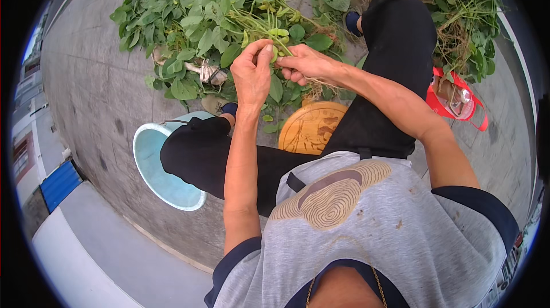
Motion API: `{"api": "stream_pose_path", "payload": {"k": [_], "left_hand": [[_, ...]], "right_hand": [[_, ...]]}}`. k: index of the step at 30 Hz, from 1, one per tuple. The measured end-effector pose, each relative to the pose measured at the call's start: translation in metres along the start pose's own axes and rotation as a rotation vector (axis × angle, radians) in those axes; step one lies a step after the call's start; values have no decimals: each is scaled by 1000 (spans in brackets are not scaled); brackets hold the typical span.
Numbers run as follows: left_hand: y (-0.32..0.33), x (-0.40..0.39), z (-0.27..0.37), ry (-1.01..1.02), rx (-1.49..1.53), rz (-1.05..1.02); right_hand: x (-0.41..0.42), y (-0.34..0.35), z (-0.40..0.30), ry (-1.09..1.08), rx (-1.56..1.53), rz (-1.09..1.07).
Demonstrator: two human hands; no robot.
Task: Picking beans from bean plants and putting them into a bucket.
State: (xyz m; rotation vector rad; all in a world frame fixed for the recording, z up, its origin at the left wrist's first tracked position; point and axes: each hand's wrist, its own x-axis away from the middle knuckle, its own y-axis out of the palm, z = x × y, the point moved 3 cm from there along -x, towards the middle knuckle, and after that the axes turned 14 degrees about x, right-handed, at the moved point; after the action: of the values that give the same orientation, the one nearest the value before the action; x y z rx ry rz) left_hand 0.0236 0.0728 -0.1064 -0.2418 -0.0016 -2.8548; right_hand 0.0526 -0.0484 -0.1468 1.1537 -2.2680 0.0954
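My right hand [307,65] grips the stem of a soybean plant [253,26] near its lower end, with thin roots [325,85] trailing below the fist. Close beside it, my left hand [255,67] pinches a green pod [275,53] between thumb and fingers. Whether that pod is still attached to the stem is hidden by the fingers. Another plump pod [279,32] shows on the plant just beyond my fingertips. Broad leaves and more pods spread out ahead of both hands.
Leafy plants [167,11] lie heaped on the paving [90,71]. More plants with roots [468,20] lie at right, above a red bag [449,110]. A pale blue bucket [144,153] stands by my left knee. An orange wooden stool [311,125] is between my legs.
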Motion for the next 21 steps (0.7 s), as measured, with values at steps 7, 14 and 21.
{"api": "stream_pose_path", "payload": {"k": [7,14,21], "left_hand": [[4,-6,1,270,-426,-38],[7,-4,-8,180,-388,-210],[1,3,-21,216,-523,-180]], "right_hand": [[-1,0,-3,-52,6,-31],[6,-7,1,20,266,-38],[12,-18,-2,-387,677,356]]}}
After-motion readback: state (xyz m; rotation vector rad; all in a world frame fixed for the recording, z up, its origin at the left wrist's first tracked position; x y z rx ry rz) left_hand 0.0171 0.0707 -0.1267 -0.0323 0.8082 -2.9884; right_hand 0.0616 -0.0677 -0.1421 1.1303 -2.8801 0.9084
